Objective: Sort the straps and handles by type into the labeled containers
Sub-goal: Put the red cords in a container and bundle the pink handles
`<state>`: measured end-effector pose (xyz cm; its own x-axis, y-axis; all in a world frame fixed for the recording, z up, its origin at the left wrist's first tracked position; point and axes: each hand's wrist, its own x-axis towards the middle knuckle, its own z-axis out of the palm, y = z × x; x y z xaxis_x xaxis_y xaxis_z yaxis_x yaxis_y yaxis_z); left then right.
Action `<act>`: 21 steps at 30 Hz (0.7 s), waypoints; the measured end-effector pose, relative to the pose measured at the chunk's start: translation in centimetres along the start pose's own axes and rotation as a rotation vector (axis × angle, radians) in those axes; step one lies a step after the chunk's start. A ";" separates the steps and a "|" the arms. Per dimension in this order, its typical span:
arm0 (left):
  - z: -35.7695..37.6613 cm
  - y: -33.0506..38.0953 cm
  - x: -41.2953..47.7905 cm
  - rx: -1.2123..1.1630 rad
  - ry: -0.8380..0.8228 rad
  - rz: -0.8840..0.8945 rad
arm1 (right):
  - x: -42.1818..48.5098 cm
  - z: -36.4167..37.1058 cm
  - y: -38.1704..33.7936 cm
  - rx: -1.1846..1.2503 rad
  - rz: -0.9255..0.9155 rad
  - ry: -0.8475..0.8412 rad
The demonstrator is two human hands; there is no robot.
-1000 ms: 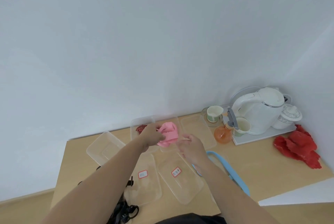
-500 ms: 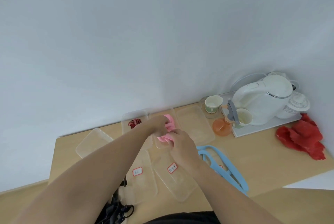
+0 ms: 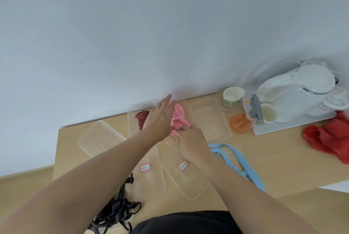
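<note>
**Pink strap pressed into back-row container by both hands**

Pink strap (image 3: 178, 118) lay bunched in a clear container (image 3: 187, 108) at the back of the wooden table (image 3: 283, 158), middle of the back row.

Left to right: an empty clear tub (image 3: 98, 137) sat tilted near the table's left edge. Dark tangled straps (image 3: 115, 213) were heaped at the near edge, partly under the left forearm. A red-and-black striped strap (image 3: 141, 119) lay in the back-left container (image 3: 132, 120), just beside the pink one's container. The left hand (image 3: 160, 120) was flat, fingers spread wide, palm down over the pink strap's left side, gripping nothing that could be seen. Two near containers carried red-bordered labels (image 3: 145, 167), text unreadable. The right hand (image 3: 190, 139) touched the strap's near end, fingers curled; whether it pinched the fabric could not be told. Another empty container (image 3: 209, 118) sat right of the pink strap. A light blue strap (image 3: 236, 160) looped in a container by the right forearm. Further right: paper cup (image 3: 232, 96), orange glass piece (image 3: 239, 123), white kettle (image 3: 294, 94) on a tray (image 3: 283, 127), and red crumpled material (image 3: 328, 137) at the far right.
</note>
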<state>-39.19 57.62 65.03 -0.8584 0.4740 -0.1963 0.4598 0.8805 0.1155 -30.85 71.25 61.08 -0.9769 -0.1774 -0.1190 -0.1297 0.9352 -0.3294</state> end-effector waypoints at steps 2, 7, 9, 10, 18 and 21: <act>0.1 0.2 0.0 0.010 -0.083 0.027 | 0.1 0.2 0.0 -0.008 0.008 0.068; 0.5 1.2 -0.3 0.079 -0.169 0.081 | 0.2 0.1 -0.3 0.046 0.043 0.221; 0.7 1.1 -0.2 0.191 -0.205 0.135 | 0.2 0.3 -0.5 0.038 0.034 0.195; 0.7 1.0 -0.1 0.218 -0.223 0.142 | 0.2 0.5 -0.5 0.011 0.030 0.164; -0.7 1.9 0.8 0.094 -0.371 0.150 | 0.5 -0.1 -0.7 -0.273 0.056 0.095; -0.9 1.6 0.7 0.073 -0.438 0.148 | 0.7 -0.1 -0.5 -0.344 0.019 0.068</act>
<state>-39.27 59.32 65.97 -0.6124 0.5397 -0.5776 0.5985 0.7939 0.1073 -31.45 70.67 61.22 -0.9873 -0.1485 -0.0555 -0.1493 0.9888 0.0090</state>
